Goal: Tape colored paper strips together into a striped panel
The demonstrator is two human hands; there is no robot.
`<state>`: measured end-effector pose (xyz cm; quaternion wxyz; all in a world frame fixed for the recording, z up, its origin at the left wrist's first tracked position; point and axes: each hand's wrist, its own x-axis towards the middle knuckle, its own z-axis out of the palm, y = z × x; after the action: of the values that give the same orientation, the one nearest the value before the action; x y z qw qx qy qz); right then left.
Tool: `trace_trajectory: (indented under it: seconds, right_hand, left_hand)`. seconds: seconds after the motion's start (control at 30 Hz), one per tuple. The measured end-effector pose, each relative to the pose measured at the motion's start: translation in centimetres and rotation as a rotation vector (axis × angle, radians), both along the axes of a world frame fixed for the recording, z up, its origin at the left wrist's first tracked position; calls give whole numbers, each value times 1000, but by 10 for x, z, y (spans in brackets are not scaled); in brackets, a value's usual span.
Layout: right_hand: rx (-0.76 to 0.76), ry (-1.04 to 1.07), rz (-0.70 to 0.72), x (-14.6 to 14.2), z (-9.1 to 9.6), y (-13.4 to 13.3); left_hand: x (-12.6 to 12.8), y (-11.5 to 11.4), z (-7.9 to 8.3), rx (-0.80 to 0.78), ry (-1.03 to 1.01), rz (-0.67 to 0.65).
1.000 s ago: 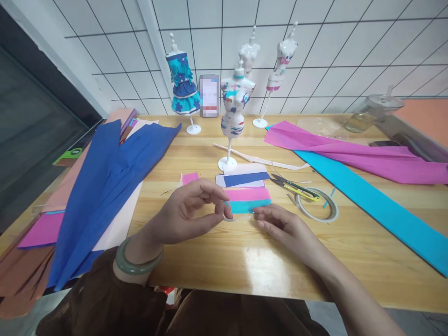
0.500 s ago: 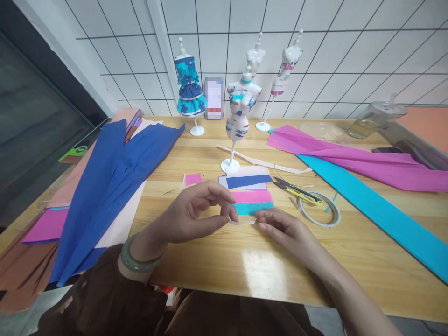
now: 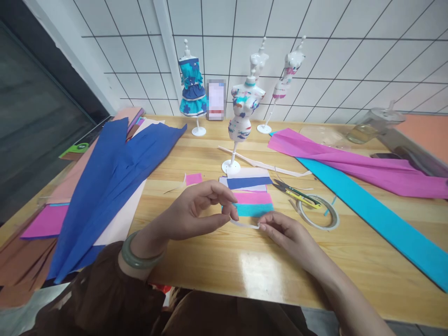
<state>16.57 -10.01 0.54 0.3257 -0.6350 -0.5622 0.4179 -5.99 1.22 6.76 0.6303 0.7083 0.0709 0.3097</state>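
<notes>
Between my hands stretches a narrow white strip of tape (image 3: 245,225), sagging slightly above the table. My left hand (image 3: 201,210) is closed in a pinch on its left end. The thumb and fingertips of my right hand (image 3: 289,233) pinch the other end. Just beyond the strip lies crepe paper with a pink band (image 3: 254,198) and a teal band (image 3: 257,209). Farther back are pieces topped by a dark blue strip (image 3: 249,182). Right of these lie yellow-handled thread snips (image 3: 297,193) and a tape roll (image 3: 336,218), their edges overlapping.
A paint-marked mannequin (image 3: 241,112) stands behind the papers, with others at the wall and one in a blue dress (image 3: 192,88). A phone (image 3: 216,100) leans there. Blue crepe paper (image 3: 115,177) covers the left; magenta (image 3: 336,161) and turquoise sheets (image 3: 378,219) cross the right.
My right hand has shifted slightly right and down, and more of the white strip shows between my hands. The left hand stays almost in place. The camera view has tilted a little.
</notes>
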Motion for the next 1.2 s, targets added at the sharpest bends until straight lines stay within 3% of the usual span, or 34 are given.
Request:
trace_trajectory:
  seconds: [0.17, 0.37, 0.53, 0.67, 0.83, 1.2]
  right_hand:
    - [-14, 29, -19, 4, 3, -3]
    - [-37, 11, -129, 19, 10, -11]
    - [-154, 7, -4, 28, 19, -13]
    - [-224, -17, 69, 34, 19, -11]
    - [-252, -107, 56, 43, 19, -5]
    - [-225, -161, -18, 41, 5, 5]
  left_hand:
    - [0, 4, -3, 18, 28, 87]
    - [7, 9, -2, -62, 218, 328]
    - [12, 12, -14, -126, 407, 419]
    - [14, 13, -29, -23, 547, 405]
    - [14, 9, -41, 97, 675, 361]
    - [13, 2, -42, 151, 756, 283]
